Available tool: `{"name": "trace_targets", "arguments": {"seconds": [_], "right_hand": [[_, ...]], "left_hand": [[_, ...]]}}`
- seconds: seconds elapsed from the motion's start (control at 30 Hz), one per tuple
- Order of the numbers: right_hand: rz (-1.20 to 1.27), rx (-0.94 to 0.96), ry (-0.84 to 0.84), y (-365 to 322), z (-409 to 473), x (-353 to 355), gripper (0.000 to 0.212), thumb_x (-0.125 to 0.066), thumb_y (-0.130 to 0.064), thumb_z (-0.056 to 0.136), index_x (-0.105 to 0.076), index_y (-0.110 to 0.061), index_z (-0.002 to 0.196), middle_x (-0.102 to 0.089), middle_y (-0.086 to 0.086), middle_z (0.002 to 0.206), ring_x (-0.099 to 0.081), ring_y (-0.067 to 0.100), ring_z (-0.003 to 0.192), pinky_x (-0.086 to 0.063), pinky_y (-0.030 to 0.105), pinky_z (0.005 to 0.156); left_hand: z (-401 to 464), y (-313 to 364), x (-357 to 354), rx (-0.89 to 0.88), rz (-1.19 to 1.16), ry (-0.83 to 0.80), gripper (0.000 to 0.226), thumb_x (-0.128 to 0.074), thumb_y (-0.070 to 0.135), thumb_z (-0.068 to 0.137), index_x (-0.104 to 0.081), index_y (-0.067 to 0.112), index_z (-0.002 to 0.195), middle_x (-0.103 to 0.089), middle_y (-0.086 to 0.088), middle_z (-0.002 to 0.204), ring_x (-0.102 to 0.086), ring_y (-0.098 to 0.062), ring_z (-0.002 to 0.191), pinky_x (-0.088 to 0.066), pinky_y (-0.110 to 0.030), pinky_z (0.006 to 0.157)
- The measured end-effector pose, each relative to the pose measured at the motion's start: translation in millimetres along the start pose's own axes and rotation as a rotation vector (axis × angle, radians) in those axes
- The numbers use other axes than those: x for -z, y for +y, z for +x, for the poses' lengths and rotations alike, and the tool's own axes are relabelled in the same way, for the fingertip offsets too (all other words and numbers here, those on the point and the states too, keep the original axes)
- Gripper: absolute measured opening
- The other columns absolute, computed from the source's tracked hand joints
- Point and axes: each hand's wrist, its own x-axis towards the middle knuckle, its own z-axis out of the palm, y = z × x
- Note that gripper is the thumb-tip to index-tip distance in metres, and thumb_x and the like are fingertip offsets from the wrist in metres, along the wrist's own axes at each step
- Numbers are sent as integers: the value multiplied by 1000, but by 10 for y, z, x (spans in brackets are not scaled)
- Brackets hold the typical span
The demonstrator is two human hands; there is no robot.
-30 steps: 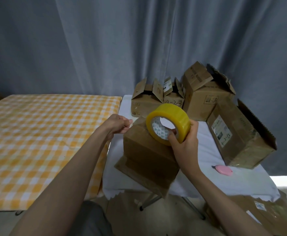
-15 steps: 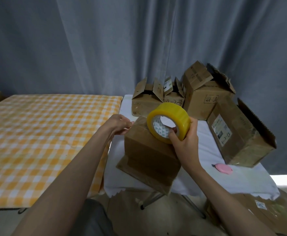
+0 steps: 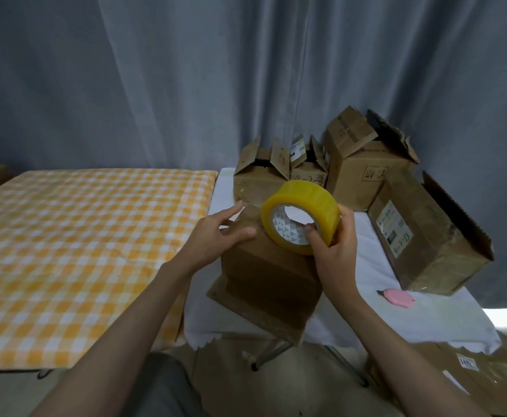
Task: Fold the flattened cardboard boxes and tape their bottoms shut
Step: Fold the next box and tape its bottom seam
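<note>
white table [image 3: 366, 260] bears a brown upended box [image 3: 270, 278].

Yellow tape roll [image 3: 302, 216], brown box [image 3: 268, 273], orange-and-white checked cloth [image 3: 81, 251], pink cutter [image 3: 398, 299].

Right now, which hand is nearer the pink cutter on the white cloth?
Right. The right hand grips the tape roll just left of the pink cutter; the left hand lies farther left.

My bench [image 3: 366, 251], under a white cloth, carries five cardboard boxes [image 3: 363, 179] and a pink cutter [image 3: 398, 299] — beside it, an orange-checked bed [image 3: 81, 251].
</note>
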Motion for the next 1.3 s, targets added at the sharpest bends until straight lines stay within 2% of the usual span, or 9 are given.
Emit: {"name": "trace_targets", "arguments": {"seconds": [0.07,0.2,0.37,0.6,0.8,0.97,1.07,1.17,1.3], "right_hand": [[2,7,13,-24,19,-4,33,-65,-21,88,-50,-32,116,-55,-25,98,-58,1,92,-49,16,76],[48,3,21,-40,38,-12,37,-68,-31,87,-54,-20,120,-59,-10,104,-61,9,97,-50,17,76],[79,-50,-9,-14,31,-1,36,-71,-28,87,-54,-20,117,-61,-8,104,-62,1,95,-51,14,74],[6,-68,-53,55,24,-6,46,-72,-44,81,-53,-14,109,-60,-7,96,-62,3,90,-52,16,70],[-54,-71,-137,129,339,-27,22,-73,-14,88,-52,-12,94,-54,2,78,-55,8,70,-45,17,62],[-79,-167,-308,214,463,101,38,-77,-18,84,-54,-16,114,-70,6,97,-69,18,96,-58,43,85],[-114,-137,-292,96,511,267,32,-70,-15,81,-55,-16,109,-65,17,94,-68,25,91,-55,54,81],[-213,-82,-283,-63,570,443,30,-68,-12,79,-56,-13,106,-62,10,89,-63,21,81,-55,46,74],[-306,-25,-160,-206,638,804,31,-65,-15,70,-62,-17,101,-63,-7,82,-60,2,72,-48,19,66]], "left_hand": [[5,-51,3,-78,71,-45,86,-70,60,70,-47,28,146,-49,14,142,-48,1,121,-43,-5,91],[65,-119,29,-160,187,-96,87,-66,62,74,-44,25,149,-39,9,155,-34,0,137,-34,-28,116],[84,-213,27,-273,423,-124,89,-36,81,83,-35,28,153,-26,12,161,-28,-9,144,-24,-26,115],[12,-210,-112,-490,518,-138,58,-24,47,105,-31,16,155,-26,1,163,-17,-10,151,-21,-39,123],[-45,-94,-262,-364,688,-32,78,-17,68,99,-24,13,155,-24,-5,163,-23,-19,150,-23,-42,121],[-92,-71,-351,-320,817,7,92,-19,76,93,-23,9,155,-27,-11,161,-23,-24,150,-20,-39,123],[-103,-62,-348,-316,848,9,93,-14,76,93,-23,9,156,-25,-9,162,-21,-22,150,-18,-37,122],[-106,-38,-325,-313,858,2,94,-11,77,90,-24,10,156,-24,-7,162,-21,-21,151,-17,-37,122],[-110,7,-300,-290,817,-14,89,-15,75,93,-15,15,158,-21,-5,164,-19,-22,151,-15,-38,121]]}}
